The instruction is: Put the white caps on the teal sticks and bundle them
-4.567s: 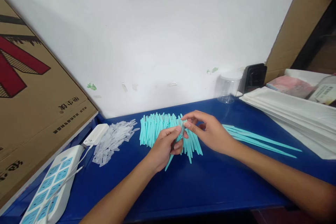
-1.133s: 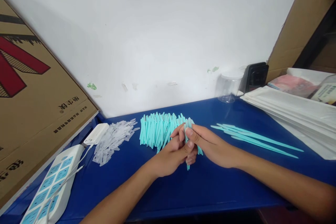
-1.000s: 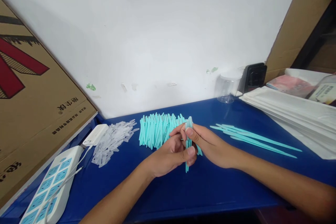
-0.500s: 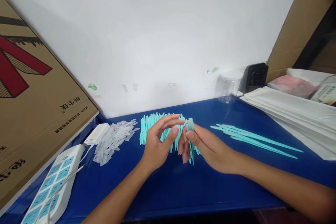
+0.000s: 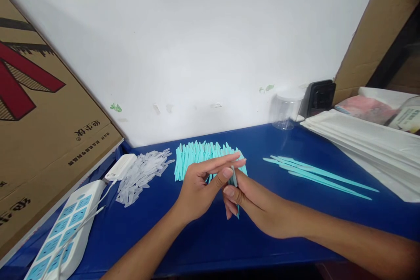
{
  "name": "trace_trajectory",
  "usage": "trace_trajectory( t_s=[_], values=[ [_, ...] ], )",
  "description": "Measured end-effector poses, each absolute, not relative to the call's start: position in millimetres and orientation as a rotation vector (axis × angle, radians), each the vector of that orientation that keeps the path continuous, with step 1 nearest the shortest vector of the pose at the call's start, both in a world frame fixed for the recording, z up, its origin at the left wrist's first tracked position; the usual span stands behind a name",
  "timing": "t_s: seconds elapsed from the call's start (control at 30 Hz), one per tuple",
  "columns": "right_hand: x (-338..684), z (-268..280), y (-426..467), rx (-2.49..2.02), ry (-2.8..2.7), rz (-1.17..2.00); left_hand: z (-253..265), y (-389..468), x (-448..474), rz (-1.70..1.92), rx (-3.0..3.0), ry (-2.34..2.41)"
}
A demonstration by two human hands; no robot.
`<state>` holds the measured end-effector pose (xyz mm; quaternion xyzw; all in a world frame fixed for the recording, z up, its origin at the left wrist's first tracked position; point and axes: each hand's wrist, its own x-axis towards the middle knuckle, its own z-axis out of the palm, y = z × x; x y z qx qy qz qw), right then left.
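Observation:
In front of me, my right hand (image 5: 259, 205) is closed around a few turquoise eyebrow razors (image 5: 234, 177), held upright. Their pale heads show between the thumbs, and a handle end pokes out below the fingers. My left hand (image 5: 206, 183) has its thumb and fingers closed around the head end from the left. The fingers hide most of these razors, so I cannot tell how many there are. Behind the hands lies a wide row of similar eyebrow razors (image 5: 193, 155). Several more razors (image 5: 321, 175) lie loosely on the blue table (image 5: 203, 245) to the right.
A heap of clear plastic caps (image 5: 141, 175) lies at left, beside a white adapter (image 5: 121, 166) and a power strip (image 5: 68, 227) with cables. A cardboard box (image 5: 59, 131) leans at far left. A clear jar (image 5: 287, 109) and white sleeves (image 5: 367, 140) are at back right.
My right hand has come down slightly with the razors, tilting their heads. My left hand has moved right, and its fingers have closed in on the razor heads.

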<state>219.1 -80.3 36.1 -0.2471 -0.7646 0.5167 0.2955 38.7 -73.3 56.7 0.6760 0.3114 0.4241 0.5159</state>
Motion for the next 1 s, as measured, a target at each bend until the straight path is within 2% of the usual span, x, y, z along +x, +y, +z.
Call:
trace_trajectory(
  t_s=[0.33,0.73,1.0],
  values=[
    [216,28,-79,-0.662,-2.101,1.431,56,-75,36,0.884,1.623,0.725],
    [221,34,-71,-0.637,-2.214,1.423,57,-68,35,0.919,1.693,0.753],
    [215,31,-71,-0.468,-1.815,1.709,54,-63,34,0.963,1.621,0.651]
  ],
)
